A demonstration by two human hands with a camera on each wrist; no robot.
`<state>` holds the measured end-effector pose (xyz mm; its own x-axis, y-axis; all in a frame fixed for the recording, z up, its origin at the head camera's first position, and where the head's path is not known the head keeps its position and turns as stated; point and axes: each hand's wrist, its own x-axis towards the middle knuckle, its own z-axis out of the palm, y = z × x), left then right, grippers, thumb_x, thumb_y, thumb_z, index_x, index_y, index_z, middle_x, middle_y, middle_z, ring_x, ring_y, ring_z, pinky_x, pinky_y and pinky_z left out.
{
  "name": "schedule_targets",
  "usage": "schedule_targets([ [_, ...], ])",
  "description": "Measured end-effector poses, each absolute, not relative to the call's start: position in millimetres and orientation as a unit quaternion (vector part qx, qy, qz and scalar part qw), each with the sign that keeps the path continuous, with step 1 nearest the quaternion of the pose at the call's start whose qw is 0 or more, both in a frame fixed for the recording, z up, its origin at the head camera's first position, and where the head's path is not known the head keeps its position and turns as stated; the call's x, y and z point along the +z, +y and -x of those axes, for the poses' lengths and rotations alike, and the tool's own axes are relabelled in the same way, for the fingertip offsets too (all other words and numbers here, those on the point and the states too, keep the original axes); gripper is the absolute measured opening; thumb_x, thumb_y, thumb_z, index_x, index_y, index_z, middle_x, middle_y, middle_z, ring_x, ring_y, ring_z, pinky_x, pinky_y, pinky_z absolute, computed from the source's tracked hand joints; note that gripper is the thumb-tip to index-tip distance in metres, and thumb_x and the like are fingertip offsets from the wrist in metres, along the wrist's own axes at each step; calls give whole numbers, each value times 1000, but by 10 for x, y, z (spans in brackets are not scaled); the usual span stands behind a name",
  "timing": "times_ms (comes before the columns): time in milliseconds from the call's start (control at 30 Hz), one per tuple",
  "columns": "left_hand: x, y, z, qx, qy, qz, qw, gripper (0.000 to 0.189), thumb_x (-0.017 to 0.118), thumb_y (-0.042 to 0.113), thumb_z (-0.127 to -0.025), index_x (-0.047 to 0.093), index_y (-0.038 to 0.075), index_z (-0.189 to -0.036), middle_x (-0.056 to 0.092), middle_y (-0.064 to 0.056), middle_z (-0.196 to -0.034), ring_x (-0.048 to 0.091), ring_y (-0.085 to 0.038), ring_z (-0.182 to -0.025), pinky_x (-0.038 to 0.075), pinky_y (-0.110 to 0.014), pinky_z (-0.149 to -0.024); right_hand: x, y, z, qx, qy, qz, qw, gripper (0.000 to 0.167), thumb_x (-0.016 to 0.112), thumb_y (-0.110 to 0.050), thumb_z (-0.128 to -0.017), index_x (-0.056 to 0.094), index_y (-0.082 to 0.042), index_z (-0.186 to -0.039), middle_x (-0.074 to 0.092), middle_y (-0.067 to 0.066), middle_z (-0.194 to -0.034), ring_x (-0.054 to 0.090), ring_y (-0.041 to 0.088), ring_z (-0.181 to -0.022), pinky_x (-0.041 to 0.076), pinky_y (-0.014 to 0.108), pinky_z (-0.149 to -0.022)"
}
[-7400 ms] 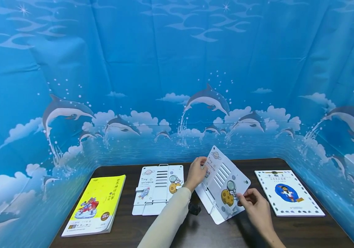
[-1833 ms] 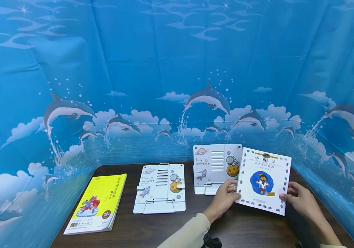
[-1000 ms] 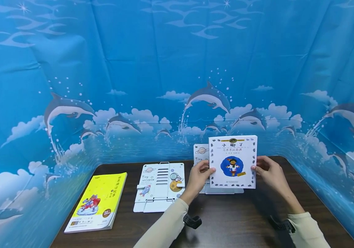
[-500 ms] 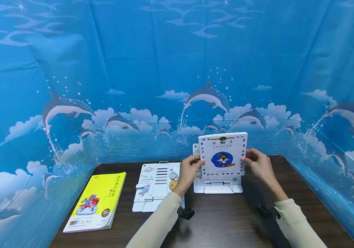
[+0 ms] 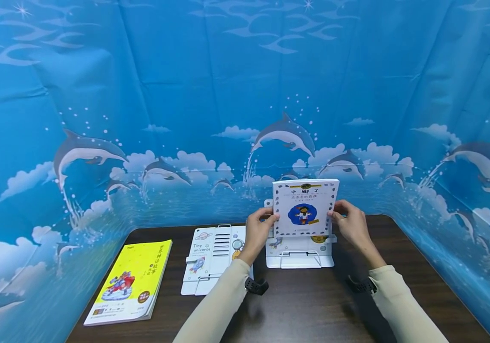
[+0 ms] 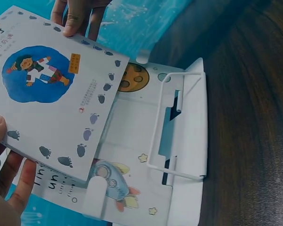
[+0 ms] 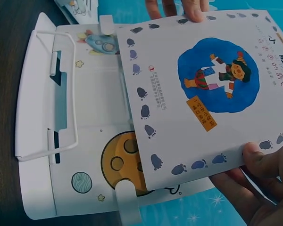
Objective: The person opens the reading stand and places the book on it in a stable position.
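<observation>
White book (image 5: 306, 208), footprint-bordered, blue-centred, is pinched by left hand (image 5: 256, 233) and right hand (image 5: 352, 226).

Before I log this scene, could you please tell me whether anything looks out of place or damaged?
Nothing looks spilled or damaged. The white book is above the bottom ledge of the stand behind it, but the left hand and right hand hold it, so that seems ordinary.

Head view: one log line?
left hand: grips white book | right hand: grips white book | white book: above ledge of propped stand
</observation>
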<state>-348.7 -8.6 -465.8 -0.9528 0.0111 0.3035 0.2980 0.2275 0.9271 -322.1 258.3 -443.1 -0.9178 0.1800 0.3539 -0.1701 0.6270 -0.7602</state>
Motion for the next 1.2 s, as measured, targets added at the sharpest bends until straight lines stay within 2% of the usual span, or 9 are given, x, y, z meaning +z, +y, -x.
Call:
schedule_targets([
  [200, -4656, -83, 3519, -611, -776, 103, 118, 21, 76, 25, -100, 80, 16, -119, 78, -3, -115, 72, -17, -102, 61, -29, -80, -4476, 2581, 3245, 438, -874, 0, 213, 24, 64, -7, -106, 67, 3, -128, 72, 28, -121, 71, 44, -111, 61, 60, -93],
  [467, -4784, -94, 3554, -611, -780, 90, 105, 26, 77, 21, -99, 79, 12, -124, 79, -7, -115, 73, -16, -99, 62, -26, -81, -4642, 2554, 3296, 430, -877, 8, 215, 21, 65, -8, -106, 70, 0, -124, 75, 25, -114, 71, 36, -95, 62, 46, -79],
  [600, -4844, -101, 3536, -603, -786, 89, 108, 28, 77, 17, -99, 78, 9, -126, 76, -7, -110, 70, -13, -94, 60, -23, -77, -4731, 2550, 3305, 421, -881, 12, 214, 21, 67, -7, -105, 70, 1, -124, 74, 25, -115, 70, 36, -95, 62, 48, -81],
  [767, -4896, -79, 3509, -554, -815, 95, 137, 30, 77, 14, -99, 77, 6, -128, 68, -5, -100, 62, -10, -87, 52, -19, -70, -4821, 2544, 3282, 410, -889, 28, 202, 24, 70, -6, -103, 70, 4, -125, 73, 26, -117, 68, 36, -97, 61, 53, -88],
  [933, -4920, -57, 3490, -512, -838, 91, 166, 26, 80, 11, -95, 78, 6, -120, 71, -2, -94, 63, -9, -84, 51, -19, -71, -4904, 2542, 3258, 409, -890, 35, 199, 25, 72, -6, -101, 71, 4, -124, 74, 25, -112, 68, 34, -94, 61, 49, -84],
  [1200, -4983, -85, 3460, -487, -857, 78, 149, 15, 79, 13, -97, 72, 11, -109, 72, 0, -96, 64, -7, -83, 55, -22, -76, -4984, 2519, 3240, 401, -891, 39, 210, 23, 76, -5, -98, 71, 1, -119, 75, 19, -102, 69, 30, -91, 54, 34, -75],
])
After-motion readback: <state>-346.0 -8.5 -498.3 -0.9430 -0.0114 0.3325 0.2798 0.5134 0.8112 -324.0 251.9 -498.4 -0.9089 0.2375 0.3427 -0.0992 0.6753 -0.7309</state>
